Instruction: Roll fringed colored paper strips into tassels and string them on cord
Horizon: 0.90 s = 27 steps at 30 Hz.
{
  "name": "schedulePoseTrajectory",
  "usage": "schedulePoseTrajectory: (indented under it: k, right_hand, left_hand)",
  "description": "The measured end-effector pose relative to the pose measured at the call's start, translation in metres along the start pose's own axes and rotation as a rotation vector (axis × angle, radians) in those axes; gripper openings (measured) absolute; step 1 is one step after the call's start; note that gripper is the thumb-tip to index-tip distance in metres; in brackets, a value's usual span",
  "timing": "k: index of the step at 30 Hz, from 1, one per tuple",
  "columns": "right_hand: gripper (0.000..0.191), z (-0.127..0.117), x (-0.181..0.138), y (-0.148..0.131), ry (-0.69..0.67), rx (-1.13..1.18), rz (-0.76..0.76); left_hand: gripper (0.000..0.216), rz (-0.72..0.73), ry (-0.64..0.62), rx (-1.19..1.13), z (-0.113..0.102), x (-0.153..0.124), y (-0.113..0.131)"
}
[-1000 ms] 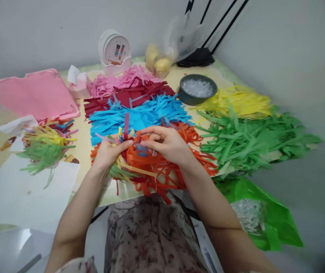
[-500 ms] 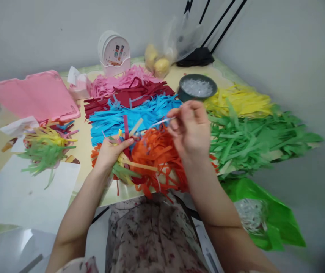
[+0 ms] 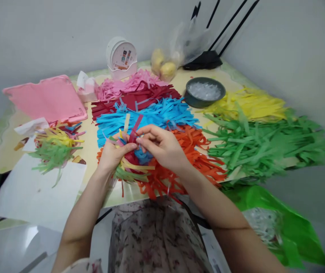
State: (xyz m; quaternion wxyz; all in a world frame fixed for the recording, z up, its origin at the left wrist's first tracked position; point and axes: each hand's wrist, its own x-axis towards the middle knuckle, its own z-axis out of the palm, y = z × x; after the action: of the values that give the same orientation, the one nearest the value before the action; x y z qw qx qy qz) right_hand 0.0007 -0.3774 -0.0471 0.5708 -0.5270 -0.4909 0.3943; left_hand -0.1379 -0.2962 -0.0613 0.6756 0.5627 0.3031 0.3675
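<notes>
My left hand (image 3: pixel 112 153) is closed around a bundle of multicoloured paper strips (image 3: pixel 132 167), with yellow, green, dark red and blue ends sticking out. Right beside the left thumb, my right hand (image 3: pixel 162 146) pinches at the top of the bundle. Whatever lies between the right fingertips is hidden. Under and to the right of the hands spreads a pile of orange strips (image 3: pixel 190 148). Blue strips (image 3: pixel 148 113) lie just beyond, then dark red strips (image 3: pixel 139 99) and pink strips (image 3: pixel 132 82).
Green strips (image 3: pixel 267 148) and yellow strips (image 3: pixel 250 104) cover the right side. A dark bowl (image 3: pixel 192 100) holds clear pieces. At left are a finished-looking multicoloured tassel (image 3: pixel 57 144), white paper (image 3: pixel 40 189) and a pink case (image 3: pixel 47 98). A green bag (image 3: pixel 299 231) hangs at lower right.
My right hand has come down and left to the bundle; the thin white strip it held up is no longer visible. My left hand keeps its hold. The view has shifted slightly.
</notes>
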Motion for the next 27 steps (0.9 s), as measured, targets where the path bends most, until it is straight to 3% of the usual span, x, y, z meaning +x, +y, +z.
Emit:
schedulePoseTrajectory:
  k: [4, 8, 10, 13, 17, 22, 27]
  right_hand:
    - [0.02, -0.005, 0.005, 0.001, 0.072, 0.014, -0.045]
    - [0.021, -0.021, 0.008, 0.002, 0.276, -0.075, -0.123]
    - [0.02, -0.024, 0.008, 0.003, 0.256, -0.15, -0.126]
    - [0.019, -0.017, 0.009, 0.003, 0.158, -0.186, -0.127]
    - [0.019, -0.001, 0.013, 0.004, 0.19, -0.147, -0.152]
    - [0.02, -0.007, 0.01, 0.004, 0.265, -0.084, -0.191]
    - [0.015, -0.015, -0.001, 0.001, 0.262, -0.234, -0.18]
  left_hand:
    - [0.039, 0.043, 0.054, 0.12, -0.006, 0.002, -0.001]
    - [0.031, 0.312, 0.338, 0.484, -0.021, 0.006, 0.004]
    - [0.026, 0.385, 0.399, 0.599, -0.025, 0.006, 0.006]
    - [0.024, 0.264, 0.252, 0.494, -0.021, 0.002, 0.005]
    - [0.033, 0.074, 0.05, 0.226, -0.007, -0.002, -0.001]
    - [0.033, 0.009, 0.15, 0.047, -0.007, 0.001, -0.001]
    - [0.035, -0.051, 0.175, -0.063, -0.006, 0.001, 0.003]
